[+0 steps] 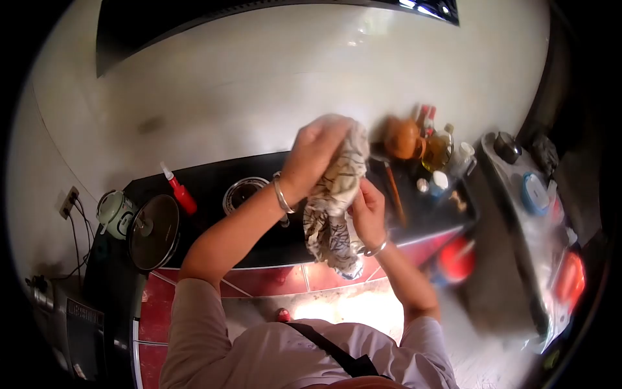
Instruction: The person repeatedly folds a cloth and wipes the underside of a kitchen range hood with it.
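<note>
Crumpled matt cloth (343,174), shiny metal bangles (280,194), glossy blk c'top (426,214), plastic-look red btl (184,198), smooth wall (227,97) w/ slight sheen

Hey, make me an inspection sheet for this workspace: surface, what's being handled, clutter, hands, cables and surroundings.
Surface: dark countertop, with a round metal-rimmed fitting partly behind the left forearm.
Job's things: patterned cloth, bunched and held up in front of the counter.
Clutter: glass lid and green appliance at the left; brown round pot, bottle of yellow liquid and thin brown stick at the right.
Hands: left hand grips the cloth's upper part; right hand grips it lower down.
Cables: dark cables hang from a wall outlet.
Surroundings: pale wall behind; red tiles below; blurred red object at lower right.
</note>
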A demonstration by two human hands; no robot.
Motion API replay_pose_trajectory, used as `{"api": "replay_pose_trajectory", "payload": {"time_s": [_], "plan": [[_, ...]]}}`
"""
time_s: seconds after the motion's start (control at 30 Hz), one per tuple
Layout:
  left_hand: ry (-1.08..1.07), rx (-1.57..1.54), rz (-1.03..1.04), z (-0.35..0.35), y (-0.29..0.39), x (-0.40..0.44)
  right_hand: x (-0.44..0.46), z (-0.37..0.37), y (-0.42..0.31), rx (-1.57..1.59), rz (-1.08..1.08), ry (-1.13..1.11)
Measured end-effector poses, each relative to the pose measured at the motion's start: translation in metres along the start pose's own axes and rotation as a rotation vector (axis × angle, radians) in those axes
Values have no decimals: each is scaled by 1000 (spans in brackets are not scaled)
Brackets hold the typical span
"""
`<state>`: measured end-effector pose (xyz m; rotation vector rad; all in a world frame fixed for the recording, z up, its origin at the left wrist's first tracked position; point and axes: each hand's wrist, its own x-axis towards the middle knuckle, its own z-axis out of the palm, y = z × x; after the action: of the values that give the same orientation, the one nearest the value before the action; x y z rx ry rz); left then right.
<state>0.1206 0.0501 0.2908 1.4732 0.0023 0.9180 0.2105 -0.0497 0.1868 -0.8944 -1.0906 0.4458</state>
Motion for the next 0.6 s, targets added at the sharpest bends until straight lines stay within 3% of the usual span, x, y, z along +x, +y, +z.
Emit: {"api": "replay_pose_trajectory", "payload": {"time_s": [0.03,0.1,0.13,0.23,0.4,0.5,0.6], "plan": [[2,-106,-19,-3,4,-3,4,12,4,34,-23,26],[42,-20,66,-19,3,-1,11,28,6,-62,-119,47],[123,25,134,-27,3,4,15,40,9,-29,-104,72],[177,-103,57,-57,29,10,23,73,12,20,-29,79],[150,-384,89,-111,55,31,40,118,36,-389,-147,13],[103,-373,89,-141,58,49,63,136,43,-484,-157,56],[155,-63,160,-163,62,56,99,159,38,-406,-135,97]]}}
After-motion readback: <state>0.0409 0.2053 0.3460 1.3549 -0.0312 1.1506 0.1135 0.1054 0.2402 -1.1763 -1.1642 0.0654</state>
